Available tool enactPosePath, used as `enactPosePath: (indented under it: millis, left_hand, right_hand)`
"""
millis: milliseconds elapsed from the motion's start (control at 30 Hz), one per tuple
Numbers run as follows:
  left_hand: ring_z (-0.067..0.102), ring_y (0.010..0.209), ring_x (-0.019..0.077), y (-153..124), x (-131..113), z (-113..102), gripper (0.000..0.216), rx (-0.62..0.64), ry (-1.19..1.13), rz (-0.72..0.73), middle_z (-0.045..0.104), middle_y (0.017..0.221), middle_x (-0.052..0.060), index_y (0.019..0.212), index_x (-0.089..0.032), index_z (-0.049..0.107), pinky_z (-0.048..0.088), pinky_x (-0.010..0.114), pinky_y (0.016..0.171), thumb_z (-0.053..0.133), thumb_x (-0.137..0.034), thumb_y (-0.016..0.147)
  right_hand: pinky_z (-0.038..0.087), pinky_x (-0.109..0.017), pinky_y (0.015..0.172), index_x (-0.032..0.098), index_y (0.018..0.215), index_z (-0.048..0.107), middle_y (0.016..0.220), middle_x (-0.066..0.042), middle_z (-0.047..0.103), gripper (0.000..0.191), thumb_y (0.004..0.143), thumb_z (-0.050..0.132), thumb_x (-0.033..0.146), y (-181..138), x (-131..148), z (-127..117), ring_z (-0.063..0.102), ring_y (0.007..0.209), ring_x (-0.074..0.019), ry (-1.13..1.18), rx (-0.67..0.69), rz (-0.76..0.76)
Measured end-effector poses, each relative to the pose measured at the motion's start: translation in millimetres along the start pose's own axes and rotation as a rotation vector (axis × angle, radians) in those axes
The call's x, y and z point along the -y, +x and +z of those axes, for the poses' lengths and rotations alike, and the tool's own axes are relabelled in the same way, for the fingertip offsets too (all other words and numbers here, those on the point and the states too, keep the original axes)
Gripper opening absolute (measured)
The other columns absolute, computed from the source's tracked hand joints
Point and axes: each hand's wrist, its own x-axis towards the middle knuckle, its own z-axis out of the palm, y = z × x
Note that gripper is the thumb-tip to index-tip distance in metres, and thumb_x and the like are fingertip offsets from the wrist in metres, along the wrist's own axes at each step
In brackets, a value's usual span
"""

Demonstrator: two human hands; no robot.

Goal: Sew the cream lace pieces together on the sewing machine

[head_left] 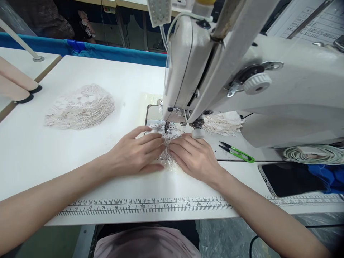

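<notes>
A white table (129, 86) carries a printed ruler (166, 206) along its near edge; blue cloth (120, 53) lines its far edge, with another workbench (135, 4) beyond. Midway along the near side, a lace piece (166, 153) lies under the sewing machine (182, 64). The left hand (138, 153) rests open on it; the right hand (193, 156) touches it, fingers together, whether pinching I cannot tell. A lace stack (83, 107) lies toward the far left corner.

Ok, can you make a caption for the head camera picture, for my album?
Left hand and right hand on white lace at a sewing machine, green-handled snips nearby.
</notes>
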Motion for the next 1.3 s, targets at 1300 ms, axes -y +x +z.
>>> enactPosePath:
  millis: [1300]
  left_hand:
    - [0.067, 0.11, 0.0207, 1, -1, 4, 0.026, 0.045, 0.077, -0.11, 0.071, 0.118, 0.007, 0.116, -0.011, 0.066, 0.054, 0.038, 0.095, 0.05, -0.016, 0.096]
  right_hand:
    - [0.058, -0.032, 0.082, 0.016, 0.102, 0.072, 0.111, -0.004, 0.075, 0.025, 0.09, 0.054, 0.004, 0, -9, 8, 0.07, 0.096, -0.016, 0.005, -0.046, -0.08]
